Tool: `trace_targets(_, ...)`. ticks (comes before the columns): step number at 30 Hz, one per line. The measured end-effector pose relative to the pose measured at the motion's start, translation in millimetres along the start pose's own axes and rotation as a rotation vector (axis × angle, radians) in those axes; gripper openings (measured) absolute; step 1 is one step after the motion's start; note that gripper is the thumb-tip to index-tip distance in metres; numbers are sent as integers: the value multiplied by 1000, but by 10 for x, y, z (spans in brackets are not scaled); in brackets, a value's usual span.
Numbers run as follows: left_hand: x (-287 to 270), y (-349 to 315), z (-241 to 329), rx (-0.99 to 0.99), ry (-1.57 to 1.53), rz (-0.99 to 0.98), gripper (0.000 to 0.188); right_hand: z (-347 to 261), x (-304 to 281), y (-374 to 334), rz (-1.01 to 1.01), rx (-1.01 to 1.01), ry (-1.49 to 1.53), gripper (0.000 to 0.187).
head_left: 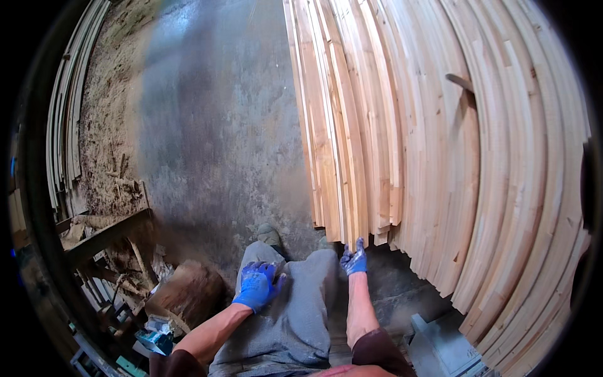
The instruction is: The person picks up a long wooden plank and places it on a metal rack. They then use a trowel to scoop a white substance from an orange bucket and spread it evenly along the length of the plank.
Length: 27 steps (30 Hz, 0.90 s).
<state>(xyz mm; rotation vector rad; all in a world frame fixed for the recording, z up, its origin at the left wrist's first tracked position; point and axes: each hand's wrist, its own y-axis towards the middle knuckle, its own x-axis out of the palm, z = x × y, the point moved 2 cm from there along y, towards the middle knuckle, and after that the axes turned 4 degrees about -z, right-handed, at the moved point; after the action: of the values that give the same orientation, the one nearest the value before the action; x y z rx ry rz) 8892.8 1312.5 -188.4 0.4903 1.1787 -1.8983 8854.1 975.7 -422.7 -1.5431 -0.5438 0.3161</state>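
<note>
My right hand [355, 258], in a blue glove with dark stains, is closed around the near end of a narrow wooden strip [355, 201]. That strip lies lengthwise on a stack of long boards, pointing away from me. My left hand [257, 285], in a matching blue glove, rests on my left thigh above the grey trousers [286, 314]. Its fingers are apart and it holds nothing. Pale boards [433, 176] lie side by side in a wide pile to the right, their near ends uneven.
A dark flat piece [460, 81] juts up among the boards. At left, sawdust [113, 88] covers the ground beside more long strips [69, 113]. A metal bar [110, 237] and a round log-like block [187, 294] stand lower left. A grey-blue box-like object [443, 345] sits at lower right.
</note>
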Motion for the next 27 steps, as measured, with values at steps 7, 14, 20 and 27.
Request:
trace_targets(7, 304, 179, 243, -221, -497, -209, 57, 8, 165, -1389, -78, 54, 56, 55)
trace_targets(14, 162, 1059, 1389, -43, -1941, -472, 78, 675, 523, -2993, -165, 68, -89, 55)
trace_targets(20, -999, 206, 1613, 2, -2000, -418, 78, 848, 337, -3814, -612, 214, -426, 57)
trace_targets(27, -2627, -1882, 874, -218, -2014, -269, 76, 400, 1104, -4300, -547, 152, -782, 52)
